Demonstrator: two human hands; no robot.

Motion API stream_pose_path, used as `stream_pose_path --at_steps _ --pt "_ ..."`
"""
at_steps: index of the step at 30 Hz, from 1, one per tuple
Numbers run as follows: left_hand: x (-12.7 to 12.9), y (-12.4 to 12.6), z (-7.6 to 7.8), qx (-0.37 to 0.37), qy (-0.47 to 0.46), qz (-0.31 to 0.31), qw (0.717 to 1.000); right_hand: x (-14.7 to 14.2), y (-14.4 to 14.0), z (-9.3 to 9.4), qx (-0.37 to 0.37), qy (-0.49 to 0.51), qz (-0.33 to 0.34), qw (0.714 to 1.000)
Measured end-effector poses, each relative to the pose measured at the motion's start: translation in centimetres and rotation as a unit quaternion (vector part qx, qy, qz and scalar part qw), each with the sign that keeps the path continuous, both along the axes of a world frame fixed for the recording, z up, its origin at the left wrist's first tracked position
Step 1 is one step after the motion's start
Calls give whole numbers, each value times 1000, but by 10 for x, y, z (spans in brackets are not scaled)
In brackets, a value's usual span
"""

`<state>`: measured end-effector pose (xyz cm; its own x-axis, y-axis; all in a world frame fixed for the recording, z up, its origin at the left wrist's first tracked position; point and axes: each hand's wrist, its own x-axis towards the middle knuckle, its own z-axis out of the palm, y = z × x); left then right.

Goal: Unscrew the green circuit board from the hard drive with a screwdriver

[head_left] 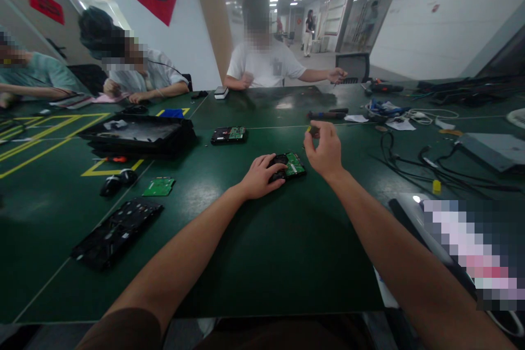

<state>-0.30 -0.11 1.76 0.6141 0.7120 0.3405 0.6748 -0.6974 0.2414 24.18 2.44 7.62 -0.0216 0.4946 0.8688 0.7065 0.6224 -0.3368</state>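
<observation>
Left hand [264,176] splayed over a part-hidden hard drive [296,164], right hand [327,149] closed around something indistinct [314,132]

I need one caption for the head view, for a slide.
Left hand on a hard drive; right hand holding a small dark object.

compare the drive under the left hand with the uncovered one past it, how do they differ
The near drive is partly covered by the left hand; nothing covers the far drive.
The near drive lies closer to the camera; the far drive sits beyond it, to the left.
Both have dark and green upper faces.
</observation>
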Motion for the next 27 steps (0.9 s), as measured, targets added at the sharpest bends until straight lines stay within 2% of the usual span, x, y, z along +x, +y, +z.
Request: stream_pose_path --at_steps 4,9,13,20,27 --pt "0 -1 1 -4 -2 0 1000 1 2 -3 -8 19 -5 1000" --pt "0 -1 2 3 3 -1 1000 0 0 0 5 -9 3 1000" --pt "0 -1 1 2 3 0 1000 0 1 1 -1 21 -13 1000" --pt "0 -1 0 -1 4 7 1000 -2 0 -1 -5 -10 21 1000" --pt "0 0 -1 4 -1 1 1000 1 3 -3 -8 20 -3 1000"
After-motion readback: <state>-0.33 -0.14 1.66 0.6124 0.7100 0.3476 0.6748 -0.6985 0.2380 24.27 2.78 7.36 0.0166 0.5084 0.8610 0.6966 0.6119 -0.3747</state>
